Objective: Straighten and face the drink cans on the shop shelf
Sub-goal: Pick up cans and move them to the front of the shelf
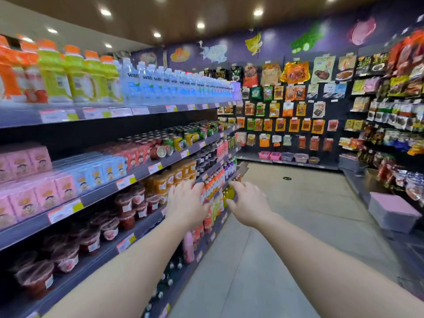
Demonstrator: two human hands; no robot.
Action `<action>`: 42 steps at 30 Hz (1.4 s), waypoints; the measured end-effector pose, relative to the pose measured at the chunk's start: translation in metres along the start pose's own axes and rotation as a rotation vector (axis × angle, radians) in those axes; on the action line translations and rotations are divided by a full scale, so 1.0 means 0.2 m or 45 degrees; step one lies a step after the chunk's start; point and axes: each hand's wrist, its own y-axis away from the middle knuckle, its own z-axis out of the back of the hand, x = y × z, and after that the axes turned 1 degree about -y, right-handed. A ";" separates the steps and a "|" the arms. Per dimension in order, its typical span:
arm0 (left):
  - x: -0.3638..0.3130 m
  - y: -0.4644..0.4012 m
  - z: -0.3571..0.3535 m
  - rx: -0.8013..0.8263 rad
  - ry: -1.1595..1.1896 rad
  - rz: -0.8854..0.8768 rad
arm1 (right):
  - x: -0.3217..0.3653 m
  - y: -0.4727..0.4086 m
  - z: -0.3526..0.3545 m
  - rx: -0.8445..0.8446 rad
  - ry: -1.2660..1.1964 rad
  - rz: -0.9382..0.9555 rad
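Drink cans (pixel 183 140): green, yellow and red, ranked on the second shelf (pixel 146 172) from the top, centre-left of frame, two lying on their sides at the near end of the row. Nearest, lower centre: left hand (pixel 185 203) and right hand (pixel 249 204), both with fingers spread and holding nothing, raised before small bottles (pixel 214 184) on a lower shelf. Farther, upper left: water bottles (pixel 160 82); far wall, hanging snack packets (pixel 296 92).
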 end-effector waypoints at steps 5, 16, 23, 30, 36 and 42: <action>0.02 -0.42 -0.26 -0.037 -0.013 0.034 | -0.18 -0.50 -0.18 -0.003 -0.060 0.073; -0.07 -1.52 -0.79 -0.076 -0.045 0.242 | -0.74 -1.72 -0.37 0.025 -0.058 0.289; -0.13 -2.12 -1.13 -0.058 -0.032 0.242 | -1.03 -2.31 -0.60 0.072 -0.068 0.282; -0.08 -2.87 -1.55 -0.051 0.016 0.191 | -1.34 -3.07 -0.82 0.030 -0.010 0.215; -0.03 -3.63 -1.78 -0.087 0.093 0.100 | -1.51 -3.78 -0.92 0.004 -0.009 0.135; -0.05 -4.20 -2.07 -0.079 0.116 0.057 | -1.77 -4.34 -1.03 -0.029 -0.030 0.091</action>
